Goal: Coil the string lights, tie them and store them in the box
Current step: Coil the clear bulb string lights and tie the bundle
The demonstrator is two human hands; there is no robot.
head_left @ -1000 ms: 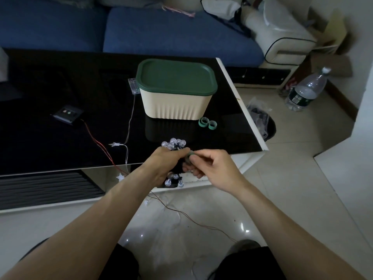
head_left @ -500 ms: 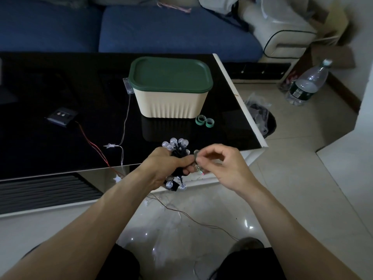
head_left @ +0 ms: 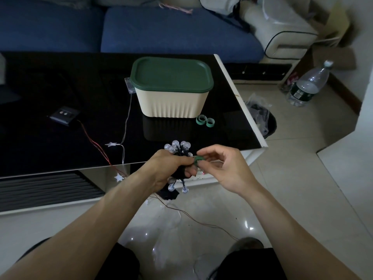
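Note:
My left hand (head_left: pixel 165 170) grips a coiled bundle of round-bulb string lights (head_left: pixel 177 147) over the table's front edge; bulbs stick out above and below the fist. My right hand (head_left: pixel 220 166) pinches a green tie strap (head_left: pixel 198 158) against the bundle's right side. The cream storage box (head_left: pixel 171 102) with its green lid (head_left: pixel 170 74) shut stands on the black table (head_left: pixel 60 142) beyond my hands. Two rolled green tie straps (head_left: pixel 204 120) lie at the box's front right corner.
A star-light string (head_left: pixel 112 144) with a clear battery case (head_left: pixel 129 87) and a red-wired dark battery box (head_left: pixel 64 115) lie on the table's left half; their wires trail over the front edge onto the floor. Blue sofa behind. A bin (head_left: pixel 262 120) and a water bottle (head_left: pixel 308 85) stand right.
My right hand lifted and moved about at the bundle's right side with the green strap in its fingertips. The left hand kept its grip on the bundle.

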